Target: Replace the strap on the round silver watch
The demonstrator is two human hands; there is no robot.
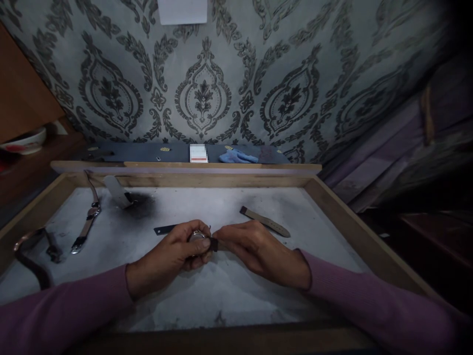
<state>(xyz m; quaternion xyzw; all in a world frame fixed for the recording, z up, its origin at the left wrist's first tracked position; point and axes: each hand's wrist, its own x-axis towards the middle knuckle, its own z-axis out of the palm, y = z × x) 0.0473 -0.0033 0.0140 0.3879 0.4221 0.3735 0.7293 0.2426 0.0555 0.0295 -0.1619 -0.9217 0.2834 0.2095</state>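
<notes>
A round metal watch case point(198, 236) is pinched in my left hand point(173, 251), its thumb lying over the face. My right hand point(254, 246) is closed around a brown watch strap point(221, 245), whose dark end touches the right side of the case. Behind my right hand, a separate tan strap point(266, 221) with a row of holes lies on the white work surface point(207, 202). A dark flat strip point(163, 230) pokes out from behind my left hand.
A watch point(93, 211) with its strap lies at the left, near a grey upright piece point(117, 191). Curved brown straps point(31, 264) lie farther left. A wooden rim point(185, 166) borders the surface; behind it are a small box point(198, 153) and a blue cloth point(238, 156).
</notes>
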